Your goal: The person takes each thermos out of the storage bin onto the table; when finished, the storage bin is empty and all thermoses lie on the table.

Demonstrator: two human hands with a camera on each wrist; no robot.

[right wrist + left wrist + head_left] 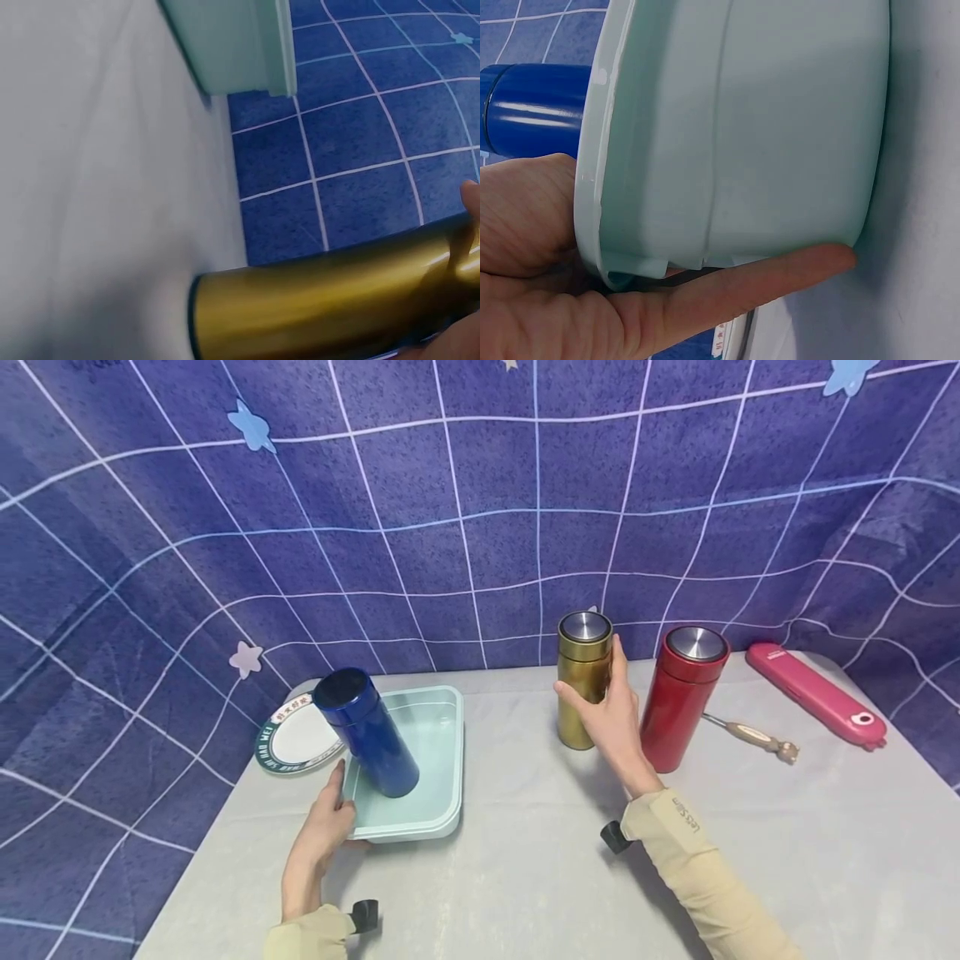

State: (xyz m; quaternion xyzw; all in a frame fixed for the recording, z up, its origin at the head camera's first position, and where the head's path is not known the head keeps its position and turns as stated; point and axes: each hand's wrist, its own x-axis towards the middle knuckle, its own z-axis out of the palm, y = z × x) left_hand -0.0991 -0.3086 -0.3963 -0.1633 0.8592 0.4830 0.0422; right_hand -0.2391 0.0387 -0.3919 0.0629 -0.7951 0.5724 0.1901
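A blue thermos flask [375, 739] stands inside a pale green plastic basin [444, 752] on the left side of the table. My left hand [324, 822] holds the basin's near left rim; in the left wrist view one finger [757, 289] stretches along the outer wall, while the thumb's end is hidden behind the rim. Toward the back, my right hand [611, 714] grips a gold thermos flask [576, 681] with a shiny lid, thumb on one side and fingers on the other. The gold flask [300, 300] appears upright, its base at the tabletop. Just right of that hand stands a red thermos flask [678, 710].
Left of the basin, a white plate [285, 760] with a green patterned rim lies partly hidden. Behind the red flask is a thin tool with a carved tan handle [753, 737]. A pink elongated case [817, 695] lies far right. A blue gridded curtain [495, 552] backs the table.
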